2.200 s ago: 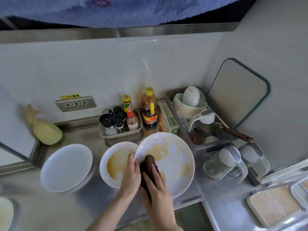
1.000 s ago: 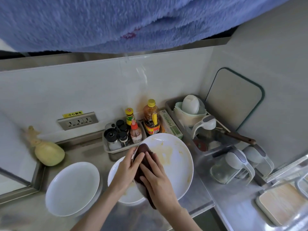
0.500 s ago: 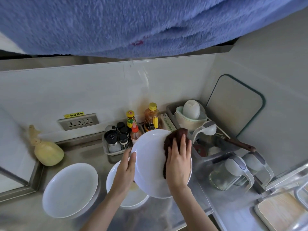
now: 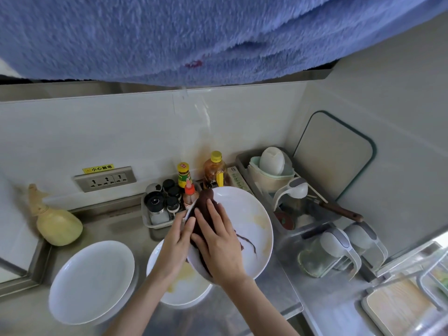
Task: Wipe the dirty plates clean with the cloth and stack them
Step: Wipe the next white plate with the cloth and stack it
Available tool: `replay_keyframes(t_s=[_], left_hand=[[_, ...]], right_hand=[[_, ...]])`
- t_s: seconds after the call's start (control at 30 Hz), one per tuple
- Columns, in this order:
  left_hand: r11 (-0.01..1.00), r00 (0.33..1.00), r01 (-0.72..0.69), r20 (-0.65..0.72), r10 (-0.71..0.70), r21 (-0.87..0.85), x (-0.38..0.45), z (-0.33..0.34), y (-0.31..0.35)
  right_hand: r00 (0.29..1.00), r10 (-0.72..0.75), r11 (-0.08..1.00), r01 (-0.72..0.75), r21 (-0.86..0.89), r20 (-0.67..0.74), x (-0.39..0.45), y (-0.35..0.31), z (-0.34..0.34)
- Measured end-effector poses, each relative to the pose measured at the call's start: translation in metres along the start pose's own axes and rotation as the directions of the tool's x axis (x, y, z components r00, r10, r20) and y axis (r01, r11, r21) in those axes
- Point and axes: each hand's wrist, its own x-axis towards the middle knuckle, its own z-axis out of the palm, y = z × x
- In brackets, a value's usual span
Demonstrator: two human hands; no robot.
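Mid-wipe: right hand (image 4: 219, 241) presses brown cloth (image 4: 203, 214) flat-fingered on tilted plate (image 4: 252, 229), left hand (image 4: 178, 241) grips rim; yellow smears remain, so next pass must reach plate's right side.

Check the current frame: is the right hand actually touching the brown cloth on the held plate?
Touching. The head view shows the right hand laid flat on the brown cloth, fingers spread, pressing it against the held plate; no gap shows.

Held plate (image 4: 244, 229) above dirty plate (image 4: 184, 287), clean plate (image 4: 92, 280) left, condiment tray (image 4: 155, 223) behind
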Motion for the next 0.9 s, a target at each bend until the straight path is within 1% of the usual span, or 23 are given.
replay_keyframes(t_s=[0.07,0.13,0.2,0.27,0.33,0.4,0.47,0.53,0.57,0.63,0.67,0.73,0.77,0.8,0.83,0.87,0.9], left_hand=[[0.999,1.000,-0.013,-0.017,0.014,0.029,0.003,-0.007,0.001],[0.999,1.000,-0.012,-0.028,0.013,0.035,0.004,-0.014,-0.001],[0.999,0.999,0.000,-0.045,0.001,0.041,0.005,-0.020,-0.004],[0.998,0.996,0.007,-0.088,-0.002,0.058,0.004,-0.022,-0.004],[0.998,0.989,0.019,-0.149,-0.009,0.063,0.004,-0.021,-0.004],[0.998,0.976,0.033,-0.216,-0.022,0.048,0.003,-0.018,-0.003],[0.999,0.963,0.034,-0.268,-0.022,0.040,0.002,-0.017,-0.001],[0.999,0.947,0.036,-0.321,-0.023,0.035,-0.001,-0.014,0.003],[0.999,0.938,0.039,-0.345,-0.026,0.029,-0.002,-0.012,0.003],[0.998,0.920,0.058,-0.388,-0.059,-0.015,-0.005,-0.003,0.004],[0.996,0.909,0.076,-0.408,-0.088,-0.044,-0.008,0.003,0.003],[0.987,0.893,0.136,-0.420,-0.160,-0.086,-0.014,0.012,-0.007],[0.977,0.893,0.175,-0.396,-0.211,-0.126,-0.019,0.015,-0.012],[0.963,0.899,0.217,-0.351,-0.262,-0.163,-0.020,0.014,-0.019],[0.951,0.908,0.258,-0.295,-0.299,-0.171,-0.020,0.010,-0.024],[0.946,0.916,0.290,-0.246,-0.318,-0.142,-0.014,0.004,-0.027],[0.955,0.934,0.282,-0.204,-0.295,-0.088,-0.007,-0.004,-0.028]], right_hand=[[0.999,-0.042,0.996,0.044,-0.082,0.023,0.013,0.005,-0.002],[0.999,-0.022,0.982,0.028,-0.186,0.033,0.028,0.010,-0.005],[0.996,0.093,0.957,-0.091,-0.275,-0.006,0.041,0.012,-0.010],[0.975,0.215,0.915,-0.222,-0.337,-0.060,0.049,0.010,-0.015],[0.942,0.317,0.866,-0.333,-0.374,-0.107,0.052,0.008,-0.018],[0.892,0.431,0.814,-0.451,-0.366,-0.139,0.052,0.010,-0.019],[0.830,0.535,0.768,-0.557,-0.316,-0.159,0.048,0.016,-0.021],[0.766,0.631,0.742,-0.643,-0.190,-0.125,0.040,0.019,-0.027],[0.718,0.691,0.713,-0.696,-0.088,-0.076,0.036,0.019,-0.029],[0.603,0.798,0.596,-0.792,0.136,0.015,0.028,0.012,-0.031],[0.556,0.831,0.537,-0.810,0.236,0.016,0.024,0.009,-0.031],[0.489,0.872,0.451,-0.786,0.423,-0.023,0.019,0.007,-0.030],[0.478,0.878,0.432,-0.761,0.484,-0.032,0.016,0.010,-0.030],[0.486,0.873,0.436,-0.742,0.509,-0.039,0.013,0.014,-0.031],[0.507,0.861,0.457,-0.733,0.503,-0.044,0.010,0.020,-0.033],[0.540,0.841,0.494,-0.728,0.475,-0.048,0.008,0.026,-0.035],[0.589,0.807,0.549,-0.720,0.425,-0.046,0.006,0.033,-0.039]])
